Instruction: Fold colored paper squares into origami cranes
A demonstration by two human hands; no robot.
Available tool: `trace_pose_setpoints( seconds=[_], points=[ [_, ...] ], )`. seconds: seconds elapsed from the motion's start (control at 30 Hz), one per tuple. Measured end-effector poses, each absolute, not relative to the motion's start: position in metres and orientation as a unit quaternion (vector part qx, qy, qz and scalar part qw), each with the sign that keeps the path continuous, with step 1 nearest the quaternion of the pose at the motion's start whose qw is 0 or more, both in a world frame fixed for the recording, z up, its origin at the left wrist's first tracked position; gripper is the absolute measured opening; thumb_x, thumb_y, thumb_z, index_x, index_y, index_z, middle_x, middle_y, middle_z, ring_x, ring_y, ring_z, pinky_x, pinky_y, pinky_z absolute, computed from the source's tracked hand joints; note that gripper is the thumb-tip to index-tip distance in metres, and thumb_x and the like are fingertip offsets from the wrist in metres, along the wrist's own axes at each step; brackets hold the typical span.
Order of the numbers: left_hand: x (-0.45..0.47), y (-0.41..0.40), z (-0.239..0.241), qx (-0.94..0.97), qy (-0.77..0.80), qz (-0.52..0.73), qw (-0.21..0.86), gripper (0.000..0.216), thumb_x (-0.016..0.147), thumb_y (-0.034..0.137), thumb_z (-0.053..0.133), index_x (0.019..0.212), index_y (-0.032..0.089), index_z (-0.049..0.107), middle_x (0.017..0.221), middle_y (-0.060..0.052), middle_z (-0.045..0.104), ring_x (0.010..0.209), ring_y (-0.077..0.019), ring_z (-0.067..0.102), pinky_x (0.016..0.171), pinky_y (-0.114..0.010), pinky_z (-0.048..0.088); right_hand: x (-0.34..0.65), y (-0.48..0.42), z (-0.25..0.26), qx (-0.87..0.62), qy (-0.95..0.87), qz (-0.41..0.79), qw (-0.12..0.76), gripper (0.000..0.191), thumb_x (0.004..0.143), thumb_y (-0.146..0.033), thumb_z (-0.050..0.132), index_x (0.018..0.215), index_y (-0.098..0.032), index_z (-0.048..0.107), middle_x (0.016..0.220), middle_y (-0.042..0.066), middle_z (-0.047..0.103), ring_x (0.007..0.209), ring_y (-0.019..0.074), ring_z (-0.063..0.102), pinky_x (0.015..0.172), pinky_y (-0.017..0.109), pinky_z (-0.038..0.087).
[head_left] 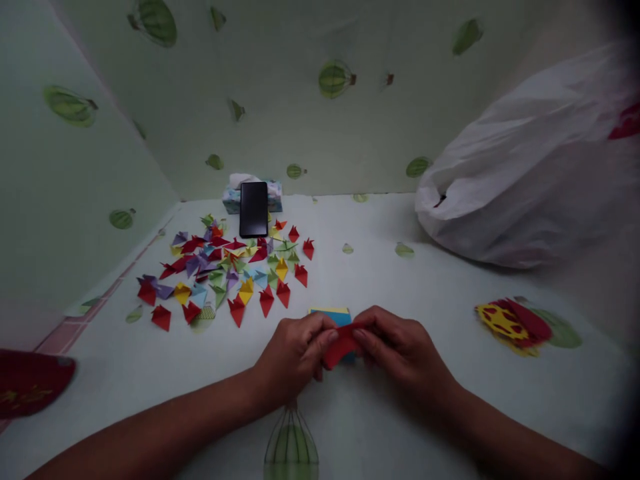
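A small red paper piece (341, 347) is pinched between both of my hands, low over the pale table cover (380, 280). My left hand (295, 357) grips its left side with fingers closed. My right hand (400, 350) pinches its right edge between thumb and fingers. Just behind the red paper lies a small stack of coloured paper squares (331, 313), blue with a yellow edge showing. To the left and further back, several folded paper shapes (225, 270) in red, yellow, purple, green and blue lie scattered on the table.
A black phone (253, 209) leans against a tissue box (233, 197) at the back. A large white plastic bag (530, 173) fills the right rear. A red and yellow object (510, 323) lies at the right, a dark red object (30, 383) at the left edge.
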State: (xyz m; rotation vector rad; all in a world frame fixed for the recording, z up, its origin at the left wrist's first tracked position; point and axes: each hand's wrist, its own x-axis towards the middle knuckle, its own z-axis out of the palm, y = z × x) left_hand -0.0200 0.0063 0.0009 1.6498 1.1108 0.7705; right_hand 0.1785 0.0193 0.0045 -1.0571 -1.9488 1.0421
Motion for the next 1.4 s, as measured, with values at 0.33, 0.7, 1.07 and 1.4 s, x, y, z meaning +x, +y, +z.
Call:
trace_pose_setpoints(
  seconds=[0.33, 0.7, 1.07, 1.4],
  points=[
    [-0.018, 0.007, -0.001, 0.630, 0.460, 0.356, 0.514, 0.017, 0.085, 0.030, 0.063, 0.080, 0.015, 0.068, 0.063, 0.000, 0.063, 0.055, -0.0097, 0.052, 0.052, -0.021, 0.040, 0.178, 0.023, 0.002, -0.407, -0.675, 0.541, 0.295, 0.025, 0.093, -0.040, 0.059, 0.080, -0.018, 0.061, 0.057, -0.002, 0.060, 0.048, 0.0101, 0.053, 0.047, 0.022, 0.040],
    [-0.016, 0.011, -0.002, 0.442, 0.453, 0.391, 0.668, 0.024, 0.075, 0.033, 0.072, 0.082, 0.016, 0.056, 0.062, 0.004, 0.058, 0.053, -0.0071, 0.048, 0.051, -0.019, 0.035, 0.170, 0.027, -0.013, -0.408, -0.495, 0.684, 0.348, 0.021, 0.083, -0.034, 0.069, 0.089, -0.020, 0.055, 0.059, -0.004, 0.064, 0.046, 0.0099, 0.058, 0.047, 0.021, 0.044],
    [-0.019, 0.012, -0.006, 0.405, 0.451, 0.404, 0.685, 0.016, 0.078, 0.025, 0.071, 0.086, 0.016, 0.060, 0.064, 0.002, 0.064, 0.057, -0.0088, 0.058, 0.058, -0.020, 0.042, 0.171, 0.024, -0.008, -0.365, -0.478, 0.701, 0.383, 0.007, 0.082, -0.021, 0.068, 0.085, -0.017, 0.062, 0.065, -0.001, 0.068, 0.052, 0.0087, 0.062, 0.052, 0.021, 0.049],
    [-0.019, 0.011, -0.009, 0.352, 0.400, 0.414, 0.738, 0.012, 0.081, 0.023, 0.070, 0.088, 0.016, 0.063, 0.066, -0.001, 0.071, 0.058, -0.0100, 0.065, 0.060, -0.020, 0.047, 0.177, 0.025, -0.005, -0.350, -0.564, 0.645, 0.378, 0.007, 0.083, -0.015, 0.063, 0.086, -0.016, 0.069, 0.069, 0.001, 0.070, 0.058, 0.0098, 0.064, 0.056, 0.022, 0.052]
  ],
)
